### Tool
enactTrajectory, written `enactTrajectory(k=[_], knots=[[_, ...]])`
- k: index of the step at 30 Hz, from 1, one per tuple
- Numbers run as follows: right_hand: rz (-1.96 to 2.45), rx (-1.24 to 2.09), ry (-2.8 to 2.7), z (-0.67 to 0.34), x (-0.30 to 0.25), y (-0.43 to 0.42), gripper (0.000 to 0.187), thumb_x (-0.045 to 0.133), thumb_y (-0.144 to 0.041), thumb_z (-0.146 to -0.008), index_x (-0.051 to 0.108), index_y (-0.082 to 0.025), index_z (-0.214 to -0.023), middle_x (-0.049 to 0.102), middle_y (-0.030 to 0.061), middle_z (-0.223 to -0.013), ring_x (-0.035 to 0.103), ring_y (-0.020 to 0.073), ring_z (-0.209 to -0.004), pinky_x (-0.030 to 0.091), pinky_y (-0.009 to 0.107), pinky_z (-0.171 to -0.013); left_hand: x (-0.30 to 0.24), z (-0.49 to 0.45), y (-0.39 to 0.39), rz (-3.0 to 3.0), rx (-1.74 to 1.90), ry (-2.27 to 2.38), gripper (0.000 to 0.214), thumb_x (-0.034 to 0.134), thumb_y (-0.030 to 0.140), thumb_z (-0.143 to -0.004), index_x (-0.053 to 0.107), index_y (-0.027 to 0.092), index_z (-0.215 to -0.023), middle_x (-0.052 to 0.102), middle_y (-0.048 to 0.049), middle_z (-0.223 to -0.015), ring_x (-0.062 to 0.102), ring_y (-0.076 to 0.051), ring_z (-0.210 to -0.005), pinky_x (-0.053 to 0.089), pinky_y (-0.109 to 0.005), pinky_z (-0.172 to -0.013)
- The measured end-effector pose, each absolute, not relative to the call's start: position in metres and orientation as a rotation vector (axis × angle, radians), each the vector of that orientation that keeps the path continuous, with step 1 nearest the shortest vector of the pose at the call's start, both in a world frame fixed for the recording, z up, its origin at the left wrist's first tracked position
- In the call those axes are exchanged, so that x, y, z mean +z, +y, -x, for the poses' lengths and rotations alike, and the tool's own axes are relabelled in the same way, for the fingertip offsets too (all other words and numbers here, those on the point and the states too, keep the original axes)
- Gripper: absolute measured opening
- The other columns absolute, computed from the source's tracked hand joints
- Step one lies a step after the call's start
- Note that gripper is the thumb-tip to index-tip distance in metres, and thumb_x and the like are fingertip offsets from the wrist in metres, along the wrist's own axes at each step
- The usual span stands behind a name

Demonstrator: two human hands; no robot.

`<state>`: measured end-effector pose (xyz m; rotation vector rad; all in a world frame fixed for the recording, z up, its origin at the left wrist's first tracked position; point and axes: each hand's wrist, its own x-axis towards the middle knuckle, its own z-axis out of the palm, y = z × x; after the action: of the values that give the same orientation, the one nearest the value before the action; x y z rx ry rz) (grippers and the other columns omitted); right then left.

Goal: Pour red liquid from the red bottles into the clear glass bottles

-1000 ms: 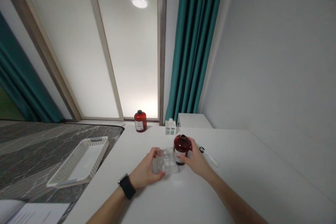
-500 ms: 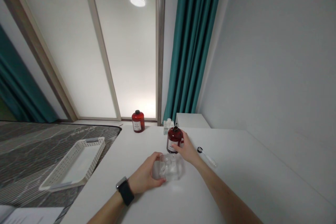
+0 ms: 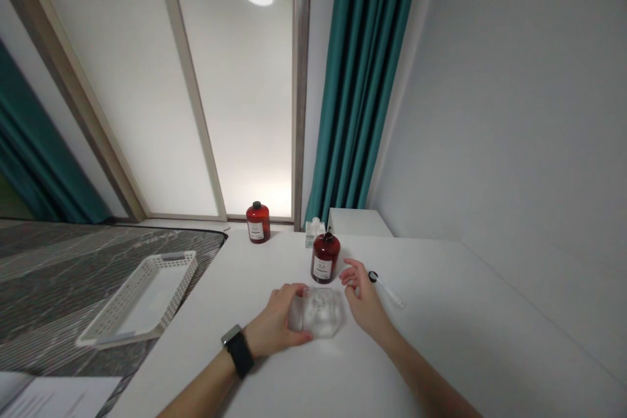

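Observation:
My left hand (image 3: 274, 324), with a black watch on its wrist, grips a clear glass bottle (image 3: 318, 312) that lies on the white table (image 3: 441, 339). My right hand (image 3: 361, 297) hovers just right of that bottle with its fingers apart and nothing in them. A dark red bottle (image 3: 324, 259) with a white label stands upright just beyond the clear one, a little left of my right fingertips. A small white dropper with a black end (image 3: 385, 287) lies on the table right of my right hand.
A second red bottle (image 3: 257, 223) stands at the table's far edge by the window. A small clear bottle (image 3: 313, 232) sits behind the near red bottle. A white slotted basket (image 3: 142, 300) rests on the grey striped surface at left. Teal curtains hang behind.
My right hand set the dark red bottle down farther back on the table, let go of it and drew back with fingers apart. My left hand kept its hold on the clear bottle.

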<state>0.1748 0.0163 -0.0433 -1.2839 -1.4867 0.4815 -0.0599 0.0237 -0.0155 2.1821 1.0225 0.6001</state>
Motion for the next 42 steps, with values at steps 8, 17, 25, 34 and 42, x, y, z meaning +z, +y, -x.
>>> enactTrajectory(k=[8,17,25,34,42], knots=[[1.338,0.387,-1.678,-0.169,-0.042,-0.011,0.05,0.039,-0.004,-0.075,0.047,-0.023,-0.12,0.061,0.0016,-0.087,0.061,0.019,-0.083,0.048,0.035,-0.079,-0.011,0.058,0.019,-2.169,0.661,1.003,0.067,0.078,0.022,-0.065,0.048,0.019,-0.124,0.059,-0.0094,-0.118,0.055,-0.031,-0.107,0.042,-0.045,-0.097],[1.659,0.04,-1.83,-0.228,-0.025,0.009,0.034,0.058,-0.017,-0.078,0.057,-0.02,-0.113,0.06,0.0101,-0.107,0.052,0.0294,-0.103,0.038,0.043,-0.089,-0.015,0.056,0.02,-2.17,0.66,1.011,0.06,0.074,0.02,-0.068,0.05,0.021,-0.123,0.06,-0.0088,-0.118,0.056,-0.03,-0.106,0.044,-0.046,-0.096],[1.954,-0.067,-1.832,-0.261,-0.029,0.019,0.049,0.061,-0.024,-0.08,0.051,-0.014,-0.127,0.063,0.0134,-0.109,0.057,0.0304,-0.103,0.039,0.041,-0.088,-0.027,0.056,0.024,-2.204,0.683,0.997,0.06,0.072,0.022,-0.07,0.048,0.023,-0.125,0.06,-0.0077,-0.119,0.057,-0.031,-0.108,0.045,-0.046,-0.097],[2.056,0.008,-1.825,-0.266,-0.041,0.005,0.058,0.061,-0.027,-0.081,0.044,-0.016,-0.135,0.065,0.0102,-0.107,0.059,0.0267,-0.104,0.041,0.035,-0.087,-0.023,0.056,0.022,-2.197,0.666,0.994,0.061,0.071,0.024,-0.071,0.047,0.023,-0.126,0.06,-0.0082,-0.12,0.056,-0.031,-0.109,0.044,-0.047,-0.098],[2.076,0.014,-1.853,-0.265,-0.036,0.017,0.062,0.061,-0.029,-0.082,0.041,-0.016,-0.138,0.067,0.0119,-0.109,0.06,0.0272,-0.103,0.041,0.035,-0.085,-0.027,0.056,0.022,-2.185,0.645,0.989,0.063,0.071,0.024,-0.071,0.045,0.023,-0.128,0.058,-0.0091,-0.123,0.054,-0.032,-0.11,0.042,-0.05,-0.1]])
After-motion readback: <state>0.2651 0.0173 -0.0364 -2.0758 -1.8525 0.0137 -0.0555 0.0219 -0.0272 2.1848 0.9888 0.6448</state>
